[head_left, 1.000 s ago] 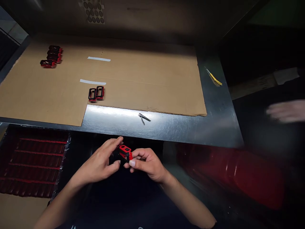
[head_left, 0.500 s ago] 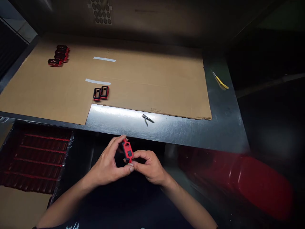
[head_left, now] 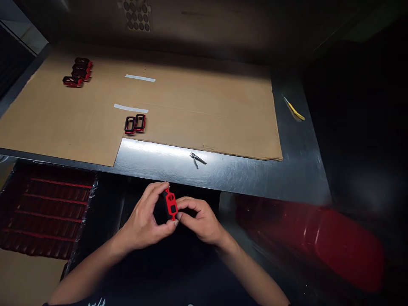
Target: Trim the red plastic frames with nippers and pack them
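Observation:
Both my hands meet below the front edge of the metal table [head_left: 242, 174]. My left hand [head_left: 145, 221] and my right hand [head_left: 200, 221] pinch a small red and black plastic part [head_left: 170, 205] between their fingertips, held upright. Two similar red and black parts [head_left: 135, 124] lie side by side on the cardboard sheet [head_left: 197, 106], near its front edge. A cluster of several more parts [head_left: 78, 72] sits at the far left of the cardboard.
Small metal tweezers [head_left: 197, 159] lie on the bare steel strip ahead of my hands. A yellow-handled tool [head_left: 295, 109] rests at the right of the table. A dark red ribbed tray [head_left: 47, 212] is at lower left, a blurred red object [head_left: 318, 242] at lower right.
The part went from lying tilted between my fingers to standing upright, then turned slightly. Another person's blurred hand at the right edge has left the view.

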Motion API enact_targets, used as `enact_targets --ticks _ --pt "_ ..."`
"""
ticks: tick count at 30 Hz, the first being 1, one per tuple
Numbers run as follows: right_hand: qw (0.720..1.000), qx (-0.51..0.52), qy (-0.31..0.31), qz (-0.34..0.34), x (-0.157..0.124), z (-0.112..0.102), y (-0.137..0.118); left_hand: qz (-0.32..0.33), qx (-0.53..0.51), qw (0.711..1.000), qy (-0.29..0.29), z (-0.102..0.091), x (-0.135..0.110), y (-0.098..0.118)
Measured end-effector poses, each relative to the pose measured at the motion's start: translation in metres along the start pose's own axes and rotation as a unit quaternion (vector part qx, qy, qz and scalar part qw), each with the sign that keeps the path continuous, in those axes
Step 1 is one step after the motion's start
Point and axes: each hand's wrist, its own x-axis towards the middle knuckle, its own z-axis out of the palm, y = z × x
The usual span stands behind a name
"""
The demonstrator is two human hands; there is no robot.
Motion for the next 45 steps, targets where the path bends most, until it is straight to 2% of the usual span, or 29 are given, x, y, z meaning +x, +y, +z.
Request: enact_targets --ticks 4,8,14,18,23,26,30,33,37,41,45 --pt "0.996 0.055 0.058 0.034 0.0 -0.006 0.0 0.006 0.02 1.0 -0.002 0.0 0.0 0.001" --pt "0.99 0.109 0.067 0.059 0.0 -0.004 -0.003 0.04 0.062 0.997 0.019 0.004 0.001 -0.002" --pt "0.997 -0.023 0.079 0.004 0.003 0.009 -0.016 0.164 0.151 0.969 0.11 0.016 0.001 -0.015" --pt "0.986 -0.13 0.1 -0.043 0.005 0.013 -0.02 0.227 0.186 0.947 0.127 0.017 0.001 -0.022" --pt "0.982 -0.132 0.099 -0.087 0.003 0.011 -0.018 0.258 0.167 0.943 0.13 0.016 0.001 -0.024" --pt "0.99 -0.084 0.097 -0.066 0.002 0.009 -0.015 0.256 0.157 0.946 0.125 0.016 0.0 -0.024" --pt "0.994 0.078 0.068 0.029 0.0 0.004 -0.005 0.255 0.128 0.954 0.094 0.015 -0.002 -0.024" --pt "0.978 0.195 0.034 0.07 0.001 0.002 0.004 0.261 0.096 0.957 0.087 0.015 -0.002 -0.024" --pt "0.948 0.296 0.001 0.113 0.005 0.002 0.011 0.253 0.064 0.962 0.081 0.018 -0.002 -0.023" --pt "0.916 0.356 -0.012 0.184 0.007 0.003 0.014 0.232 0.041 0.967 0.093 0.02 -0.002 -0.021" --pt "0.898 0.383 -0.022 0.215 0.007 0.005 0.018 0.191 0.036 0.975 0.105 0.022 -0.004 -0.022"
